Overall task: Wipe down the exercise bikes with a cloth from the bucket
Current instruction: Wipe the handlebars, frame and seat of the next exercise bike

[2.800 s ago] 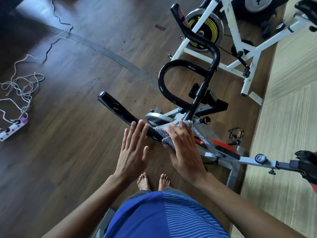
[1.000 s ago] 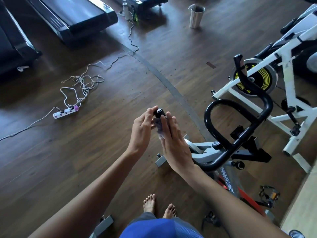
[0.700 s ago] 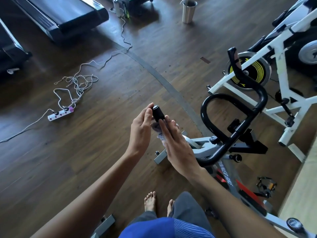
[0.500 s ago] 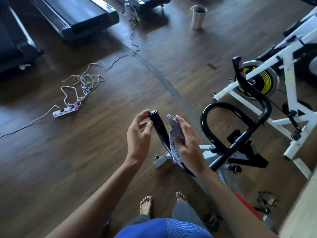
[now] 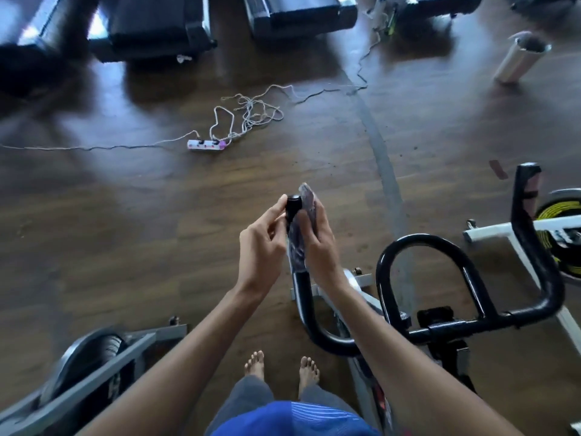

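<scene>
A black handlebar [image 5: 465,322] of the exercise bike in front of me runs across the lower right; its left bar [image 5: 301,297] rises toward my hands. My right hand [image 5: 317,243] holds a grey cloth [image 5: 298,243] wrapped against the upper end of that bar. My left hand [image 5: 261,247] is at the bar's tip [image 5: 293,204], thumb and fingers curled around it from the left. The bike's frame below is mostly hidden by my arms. No bucket is in view.
A white bike with a yellow flywheel [image 5: 562,221] stands at the right, another grey bike [image 5: 85,372] at the lower left. A power strip [image 5: 206,145] with tangled cords lies on the wooden floor ahead, treadmills [image 5: 301,14] beyond, a steel bin [image 5: 520,58] far right.
My right hand has slid the cloth up the bar to its tip, and my left hand has closed in on the tip. The view has swung left, showing a second bike at the lower left.
</scene>
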